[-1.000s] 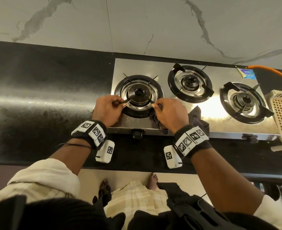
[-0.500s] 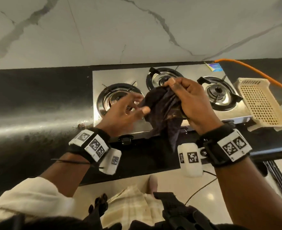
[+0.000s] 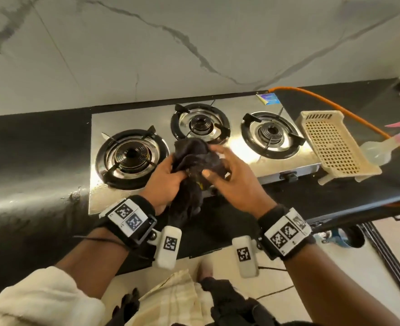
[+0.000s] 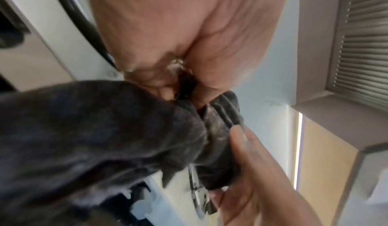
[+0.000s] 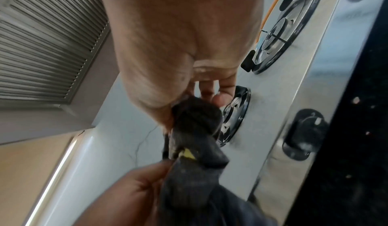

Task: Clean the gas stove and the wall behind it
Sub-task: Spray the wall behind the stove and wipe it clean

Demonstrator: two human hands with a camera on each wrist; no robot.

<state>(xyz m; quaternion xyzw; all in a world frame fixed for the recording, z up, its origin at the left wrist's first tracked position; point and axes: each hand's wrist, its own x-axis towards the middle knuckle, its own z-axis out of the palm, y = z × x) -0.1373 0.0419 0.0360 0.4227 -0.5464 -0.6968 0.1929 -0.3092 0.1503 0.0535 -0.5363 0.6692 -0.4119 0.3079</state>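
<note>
A steel three-burner gas stove (image 3: 239, 149) sits on the black counter below the marble wall (image 3: 170, 55). Above its front middle, both hands hold a dark cloth (image 3: 194, 161) bunched between them, with a tail hanging down. My left hand (image 3: 173, 170) grips the cloth from the left, fingers curled into it. My right hand (image 3: 213, 161) clasps it from the right, thumb on top. In the left wrist view the left hand (image 4: 182, 83) pinches the cloth (image 4: 94, 130). In the right wrist view the right hand (image 5: 189, 100) holds the cloth (image 5: 195, 171) beside the stove (image 5: 293, 96).
A beige perforated basket (image 3: 330, 147) lies right of the stove, with a spray bottle (image 3: 382, 147) beyond it. An orange gas hose (image 3: 335, 102) runs from the stove's back right corner. Black counter (image 3: 34, 161) stretches to the left. A knob (image 3: 288, 176) sticks out at the front.
Both hands left the left burner's grate. The right hand lifted the cloth off the stove top, and the left hand has now taken hold of it too.
</note>
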